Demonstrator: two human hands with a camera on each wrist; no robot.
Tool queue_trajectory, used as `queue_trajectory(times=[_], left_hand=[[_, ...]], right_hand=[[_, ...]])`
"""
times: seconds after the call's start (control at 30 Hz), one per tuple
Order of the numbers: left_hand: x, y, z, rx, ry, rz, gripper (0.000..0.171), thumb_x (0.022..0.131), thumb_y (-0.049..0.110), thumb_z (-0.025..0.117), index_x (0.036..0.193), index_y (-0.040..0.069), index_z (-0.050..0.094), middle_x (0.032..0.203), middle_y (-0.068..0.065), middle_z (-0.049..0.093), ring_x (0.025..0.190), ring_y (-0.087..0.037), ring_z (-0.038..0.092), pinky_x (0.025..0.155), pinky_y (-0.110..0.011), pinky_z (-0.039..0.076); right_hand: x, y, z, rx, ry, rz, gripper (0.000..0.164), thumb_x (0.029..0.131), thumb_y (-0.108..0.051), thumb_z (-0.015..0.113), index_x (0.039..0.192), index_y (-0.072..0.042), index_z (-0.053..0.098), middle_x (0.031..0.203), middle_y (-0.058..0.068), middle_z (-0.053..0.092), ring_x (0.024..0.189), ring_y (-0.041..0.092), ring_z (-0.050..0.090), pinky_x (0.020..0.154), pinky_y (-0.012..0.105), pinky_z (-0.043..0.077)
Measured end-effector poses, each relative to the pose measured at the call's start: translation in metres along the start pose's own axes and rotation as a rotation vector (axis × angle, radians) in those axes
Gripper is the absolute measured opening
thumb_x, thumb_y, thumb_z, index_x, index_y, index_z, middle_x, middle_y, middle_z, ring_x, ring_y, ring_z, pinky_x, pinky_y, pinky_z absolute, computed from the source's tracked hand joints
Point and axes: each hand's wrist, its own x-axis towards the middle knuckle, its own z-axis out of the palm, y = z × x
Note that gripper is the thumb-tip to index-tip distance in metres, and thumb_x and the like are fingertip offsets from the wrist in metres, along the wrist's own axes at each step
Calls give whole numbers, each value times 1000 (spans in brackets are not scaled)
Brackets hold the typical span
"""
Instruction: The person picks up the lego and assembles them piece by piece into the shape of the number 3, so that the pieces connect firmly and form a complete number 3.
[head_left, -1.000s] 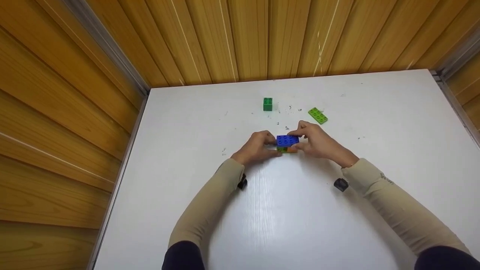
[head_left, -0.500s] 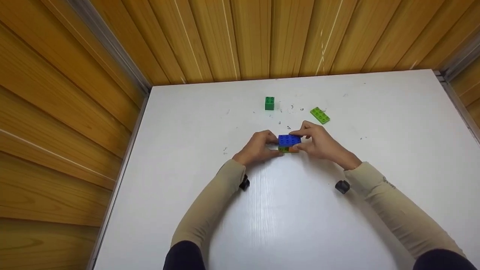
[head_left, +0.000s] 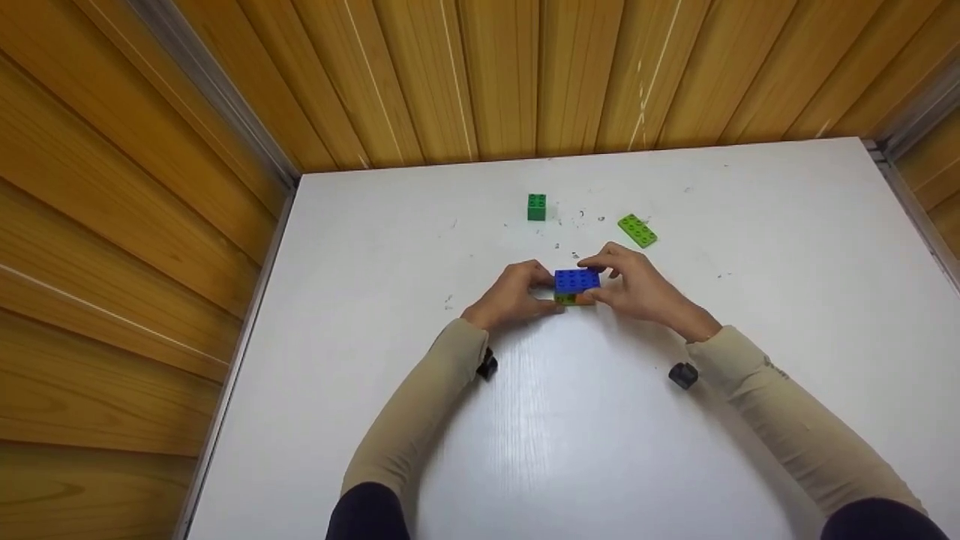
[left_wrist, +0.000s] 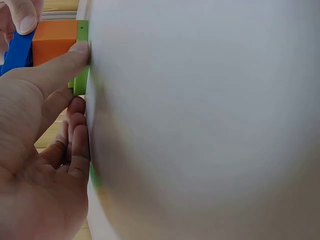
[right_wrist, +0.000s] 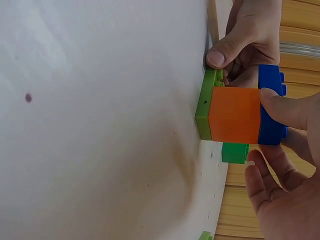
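Note:
A small stack of toy building bricks stands on the white table between both hands. At its base is a lime green plate point(right_wrist: 204, 110) with an orange brick point(right_wrist: 235, 115) on one end. On top of the orange brick is a blue brick point(head_left: 576, 281), which looks slightly tilted in the left wrist view. My left hand point(head_left: 514, 294) holds the free end of the lime base, its thumb on the near edge. With thumb and fingers my right hand point(head_left: 637, 285) pinches the blue brick at its right end. Fingers partly hide the far side of the stack.
A dark green brick point(head_left: 536, 208) stands farther back on the table point(head_left: 390, 247). A loose lime green plate point(head_left: 637, 231) lies behind the right hand. Wood-look panels point(head_left: 499, 82) rise along the back and left. Small dark marks speckle the tabletop.
Both hands stay around the stack with almost no travel. The right hand's fingertips shift slightly on the blue brick, and more of its studded top shows. The loose bricks stay put.

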Motion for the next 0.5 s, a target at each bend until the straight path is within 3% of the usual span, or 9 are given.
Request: queue_trajectory(times=[0.4,0.5], left_hand=[[-3,8,-12,21,-19,-19,48,91,20,88,136,12,73,127,2,73,114,-12,65,110,-30,53],[-2,8,-17,43,-16,6,49,93,18,86,139,12,71,132,1,73,117,-12,65,111,-30,53]], right_hand=[[-7,12,8,50,78,-22,55,89,-18,89,137,-2,68,127,13,72,115,33,65,93,48,54],[-8,16,10,83,97,-9,55,89,-19,89,137,-3,69,129,12,73,116,32,66,95,49,54]])
